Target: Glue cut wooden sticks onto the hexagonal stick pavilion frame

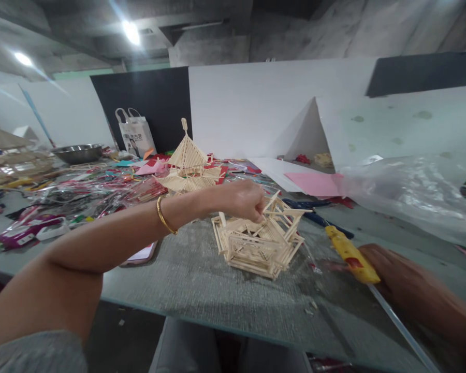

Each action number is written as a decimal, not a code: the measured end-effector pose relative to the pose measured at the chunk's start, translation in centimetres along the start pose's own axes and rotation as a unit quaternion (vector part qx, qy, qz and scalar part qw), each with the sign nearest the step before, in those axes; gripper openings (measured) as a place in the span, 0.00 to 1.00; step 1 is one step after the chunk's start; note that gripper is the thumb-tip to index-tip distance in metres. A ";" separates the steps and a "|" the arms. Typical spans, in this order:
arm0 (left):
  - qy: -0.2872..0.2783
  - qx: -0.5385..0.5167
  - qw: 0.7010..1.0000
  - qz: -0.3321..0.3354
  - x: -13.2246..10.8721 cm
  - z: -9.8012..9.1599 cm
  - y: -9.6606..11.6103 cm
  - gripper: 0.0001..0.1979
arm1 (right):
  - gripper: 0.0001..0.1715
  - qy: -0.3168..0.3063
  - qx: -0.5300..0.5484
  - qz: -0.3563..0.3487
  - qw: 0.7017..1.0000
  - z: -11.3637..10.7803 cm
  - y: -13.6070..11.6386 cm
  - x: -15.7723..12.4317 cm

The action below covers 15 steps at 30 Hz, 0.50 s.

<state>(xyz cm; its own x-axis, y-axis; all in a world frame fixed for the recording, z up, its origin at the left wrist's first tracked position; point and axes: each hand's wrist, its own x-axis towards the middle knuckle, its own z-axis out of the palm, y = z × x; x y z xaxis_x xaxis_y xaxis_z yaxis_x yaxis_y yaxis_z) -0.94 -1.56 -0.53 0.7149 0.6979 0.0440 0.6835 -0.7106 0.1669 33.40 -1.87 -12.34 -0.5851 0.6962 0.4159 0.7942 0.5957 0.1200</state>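
A half-built model of thin wooden sticks (258, 241) stands on the grey table (186, 280) in front of me. My left hand (244, 201), a gold bangle on its wrist, reaches across and pinches a stick on the model's upper frame. My right hand (407, 282) rests on the table at the right, blurred, closed around the handle of a yellow glue gun (351, 255) whose nozzle points toward the model.
A finished stick pagoda (187, 167) stands behind the model. Pink paper (314, 183), blue-handled scissors (314, 213) and clear plastic sheeting (411, 194) lie to the right. Packets and craft litter cover the left side, with a metal bowl (77, 152) and a white bag (135, 133).
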 end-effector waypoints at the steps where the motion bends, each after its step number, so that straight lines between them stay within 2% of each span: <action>1: -0.002 -0.002 1.000 0.000 0.0 0.0 0.0 0.09 | 0.14 -0.005 0.013 -0.009 1.000 -0.1 0.0 0.0; 11: -0.014 -0.009 1.000 0.004 0.2 0.1 0.1 0.09 | 0.14 0.003 -0.007 -0.057 0.998 1.0 1.4 -0.5; 15: -0.010 -0.002 1.000 0.008 0.2 0.2 0.0 0.08 | 0.14 0.012 0.008 -0.043 0.999 1.1 1.3 -0.4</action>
<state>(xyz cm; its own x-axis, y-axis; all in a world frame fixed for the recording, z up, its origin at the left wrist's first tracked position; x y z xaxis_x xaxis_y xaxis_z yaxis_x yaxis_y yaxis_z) -0.76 -1.39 -0.74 0.7292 0.6838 0.0270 0.6706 -0.7219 0.1707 34.50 -0.94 -13.32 -0.6466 0.6321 0.4271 0.7381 0.6598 0.1411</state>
